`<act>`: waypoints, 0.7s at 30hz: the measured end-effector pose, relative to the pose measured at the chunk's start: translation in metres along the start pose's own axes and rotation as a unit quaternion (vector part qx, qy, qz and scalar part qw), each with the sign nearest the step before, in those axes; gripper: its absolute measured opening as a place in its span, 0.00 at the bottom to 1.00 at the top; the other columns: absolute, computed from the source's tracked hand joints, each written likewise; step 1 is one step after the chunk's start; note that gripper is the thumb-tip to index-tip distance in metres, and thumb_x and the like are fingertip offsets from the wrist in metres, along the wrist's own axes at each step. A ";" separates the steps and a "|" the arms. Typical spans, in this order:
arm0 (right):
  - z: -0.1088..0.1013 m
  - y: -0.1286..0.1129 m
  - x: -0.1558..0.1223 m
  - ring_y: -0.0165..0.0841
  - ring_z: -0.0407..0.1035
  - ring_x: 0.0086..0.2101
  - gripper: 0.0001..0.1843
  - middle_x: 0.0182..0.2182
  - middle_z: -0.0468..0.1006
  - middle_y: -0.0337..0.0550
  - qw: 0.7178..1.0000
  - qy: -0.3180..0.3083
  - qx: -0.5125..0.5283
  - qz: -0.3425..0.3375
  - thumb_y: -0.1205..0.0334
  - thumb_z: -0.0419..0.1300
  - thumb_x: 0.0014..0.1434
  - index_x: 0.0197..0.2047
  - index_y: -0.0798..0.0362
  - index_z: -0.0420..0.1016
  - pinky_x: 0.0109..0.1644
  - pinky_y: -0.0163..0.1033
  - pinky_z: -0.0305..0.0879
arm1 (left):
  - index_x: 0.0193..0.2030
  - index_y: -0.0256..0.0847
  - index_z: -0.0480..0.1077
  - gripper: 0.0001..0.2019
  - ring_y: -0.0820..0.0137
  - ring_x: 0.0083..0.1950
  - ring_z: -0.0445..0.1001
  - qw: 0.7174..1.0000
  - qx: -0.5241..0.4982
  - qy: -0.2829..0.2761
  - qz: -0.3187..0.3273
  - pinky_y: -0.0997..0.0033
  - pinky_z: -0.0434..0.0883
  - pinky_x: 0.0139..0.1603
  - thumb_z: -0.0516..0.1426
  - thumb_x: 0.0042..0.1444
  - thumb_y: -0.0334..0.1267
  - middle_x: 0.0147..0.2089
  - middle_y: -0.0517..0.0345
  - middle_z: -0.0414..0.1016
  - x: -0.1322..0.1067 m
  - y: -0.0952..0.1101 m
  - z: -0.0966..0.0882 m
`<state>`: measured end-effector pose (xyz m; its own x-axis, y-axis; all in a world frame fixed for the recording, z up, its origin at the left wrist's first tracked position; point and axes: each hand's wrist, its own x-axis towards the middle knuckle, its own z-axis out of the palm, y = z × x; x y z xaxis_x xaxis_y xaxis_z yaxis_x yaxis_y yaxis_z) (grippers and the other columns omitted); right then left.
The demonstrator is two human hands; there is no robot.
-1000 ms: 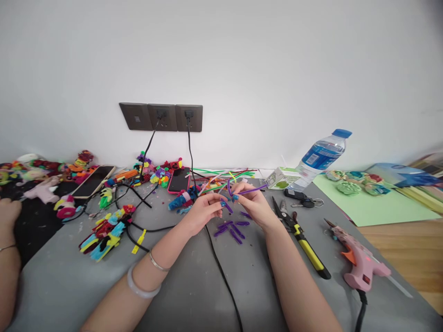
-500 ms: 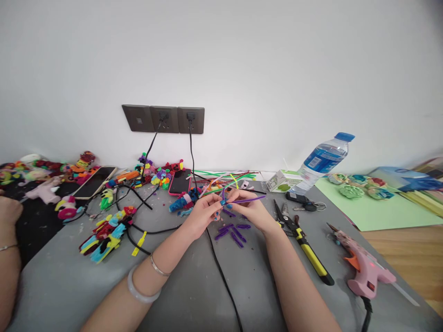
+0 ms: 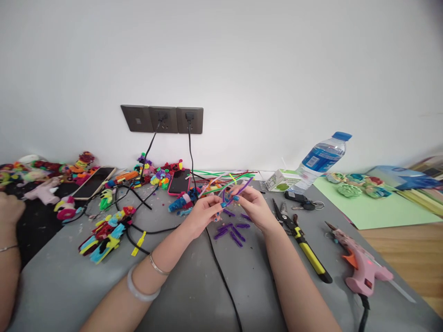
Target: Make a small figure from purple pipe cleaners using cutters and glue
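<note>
Between my two hands, just above the grey table point(image 3: 194, 295), is a bent purple pipe cleaner point(image 3: 246, 185). My left hand point(image 3: 206, 213) pinches one part of it between thumb and fingers. My right hand point(image 3: 254, 207) pinches it too, and a free end sticks up past the fingers to the upper right. Several short cut purple pipe cleaner pieces point(image 3: 236, 239) lie on the table below my hands. Behind my hands are long green, pink and red pipe cleaners point(image 3: 221, 174). Yellow-handled pliers point(image 3: 308, 253) rest right of my right forearm.
At right lie a pink glue gun point(image 3: 367, 272), a key fob point(image 3: 296, 197) and a tilted water bottle point(image 3: 320, 159). A drink carton point(image 3: 282, 180) stands behind. Black cables point(image 3: 221, 272) cross the table. Fuzzy figures point(image 3: 107, 235) and another person's arm point(image 3: 7, 258) are at left.
My right hand has turned, and the purple pipe cleaner's free end swung from lying nearly level to pointing up and right. My left hand has barely moved.
</note>
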<state>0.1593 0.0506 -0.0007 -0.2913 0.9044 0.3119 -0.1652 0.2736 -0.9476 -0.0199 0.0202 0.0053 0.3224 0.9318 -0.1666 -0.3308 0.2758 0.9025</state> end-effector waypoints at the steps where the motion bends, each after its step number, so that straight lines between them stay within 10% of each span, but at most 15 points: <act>1: 0.000 0.000 0.000 0.36 0.71 0.39 0.12 0.37 0.78 0.42 1.000 0.001 0.004 -0.005 0.49 0.69 0.54 0.36 0.48 0.78 0.46 0.42 0.68 | 0.30 0.36 0.69 0.21 0.81 0.24 0.61 1.000 0.012 -0.012 -0.004 0.77 0.61 0.27 0.70 0.39 0.48 0.26 0.66 0.63 -0.001 0.000 0.000; 8: 0.000 -0.001 -0.001 0.34 0.70 0.36 0.11 0.35 0.78 0.42 1.000 -0.026 0.005 0.003 0.51 0.70 0.52 0.31 0.49 0.81 0.40 0.39 0.68 | 0.30 0.36 0.68 0.20 0.79 0.24 0.62 0.991 0.073 -0.109 -0.018 0.75 0.62 0.27 0.69 0.42 0.49 0.25 0.65 0.63 -0.004 -0.001 0.000; 14: -0.002 0.005 0.000 0.31 0.69 0.28 0.14 0.31 0.78 0.40 0.999 -0.001 0.027 0.047 0.50 0.72 0.49 0.35 0.49 0.80 0.34 0.39 0.69 | 0.31 0.38 0.68 0.13 0.75 0.27 0.65 0.980 0.177 -0.055 0.075 0.74 0.63 0.29 0.63 0.50 0.46 0.28 0.62 0.66 -0.002 -0.004 -0.001; 21: 0.001 -0.001 0.002 0.29 0.68 0.25 0.14 0.27 0.76 0.37 0.999 -0.006 0.011 0.053 0.51 0.72 0.49 0.33 0.51 0.78 0.32 0.38 0.70 | 0.30 0.40 0.69 0.07 0.73 0.26 0.62 0.900 0.390 -0.023 0.195 0.74 0.58 0.28 0.55 0.57 0.37 0.25 0.62 0.66 -0.006 -0.006 -0.002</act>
<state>0.1580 0.0521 0.0007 -0.3198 0.9238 0.2105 -0.1539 0.1686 -0.9736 -0.0211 0.0135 -0.0003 0.3583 0.9065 0.2234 0.2903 -0.3356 0.8962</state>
